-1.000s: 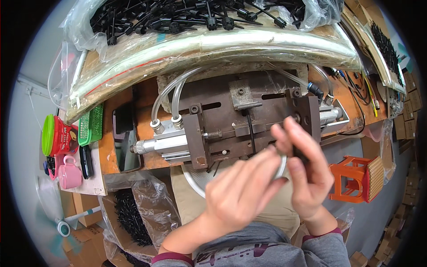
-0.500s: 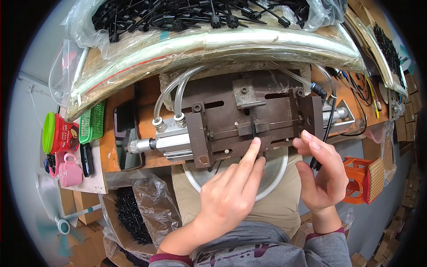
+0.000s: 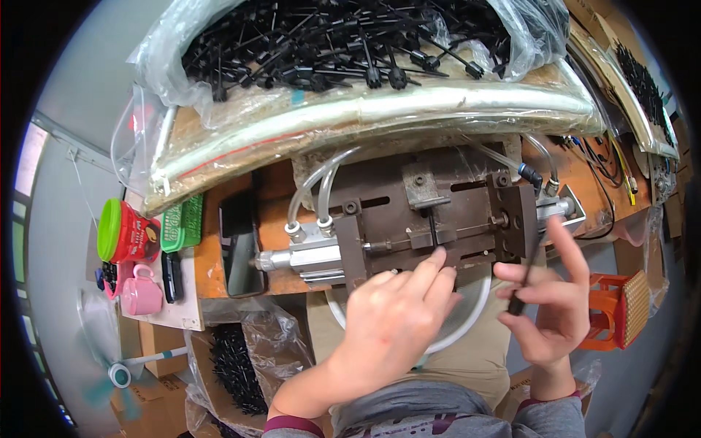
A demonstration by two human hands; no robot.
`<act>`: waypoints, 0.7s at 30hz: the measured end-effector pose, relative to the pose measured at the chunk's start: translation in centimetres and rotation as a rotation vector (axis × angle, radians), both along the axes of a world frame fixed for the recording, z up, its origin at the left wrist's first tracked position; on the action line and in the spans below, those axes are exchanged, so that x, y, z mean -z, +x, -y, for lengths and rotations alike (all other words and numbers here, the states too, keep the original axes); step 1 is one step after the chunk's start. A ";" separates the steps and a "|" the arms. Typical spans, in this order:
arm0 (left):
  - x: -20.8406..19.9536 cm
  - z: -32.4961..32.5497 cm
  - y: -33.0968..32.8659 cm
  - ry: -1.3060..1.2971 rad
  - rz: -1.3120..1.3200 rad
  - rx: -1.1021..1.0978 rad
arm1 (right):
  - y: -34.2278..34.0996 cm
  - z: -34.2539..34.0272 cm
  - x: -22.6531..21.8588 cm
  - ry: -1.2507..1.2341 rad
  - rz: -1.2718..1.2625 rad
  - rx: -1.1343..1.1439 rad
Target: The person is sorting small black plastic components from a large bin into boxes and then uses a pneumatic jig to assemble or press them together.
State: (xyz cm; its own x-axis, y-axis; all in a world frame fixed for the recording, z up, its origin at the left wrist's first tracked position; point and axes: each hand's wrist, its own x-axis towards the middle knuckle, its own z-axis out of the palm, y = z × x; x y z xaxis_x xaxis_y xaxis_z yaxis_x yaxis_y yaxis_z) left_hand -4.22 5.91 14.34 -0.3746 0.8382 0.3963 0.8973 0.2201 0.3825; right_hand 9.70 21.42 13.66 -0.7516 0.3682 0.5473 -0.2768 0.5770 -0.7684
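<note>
A thin black plastic rod (image 3: 432,225) lies in the middle of a brown metal clamping fixture (image 3: 380,208), under a grey bracket (image 3: 420,188). My left hand (image 3: 391,310) reaches to the rod's near end. Its fingers are closed together there, with the index fingertip against the rod; the thumb is hidden. To the right of the fixture, my right hand (image 3: 551,306) pinches a black stemmed part (image 3: 516,301) between thumb and fingers. That part's thicker end points down and its thin stem slants up, while the index finger is raised.
Silver air cylinders (image 3: 315,257) with clear hoses flank the fixture. Behind it, a plastic-lined tray (image 3: 380,104) holds many black stemmed parts (image 3: 372,69). At left are a phone (image 3: 239,241), a green basket (image 3: 182,226) and a pink mug (image 3: 142,293). An orange stool (image 3: 606,314) stands right.
The view has shifted, so the bench sits lower and further right. My right hand has lifted its index finger and tilted the black stemmed part. My left fingers have bent slightly.
</note>
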 end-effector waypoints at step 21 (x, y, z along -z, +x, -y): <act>-7.5 -3.0 -9.3 0.383 0.180 -0.113 | -3.7 1.6 -0.4 0.778 0.369 -0.076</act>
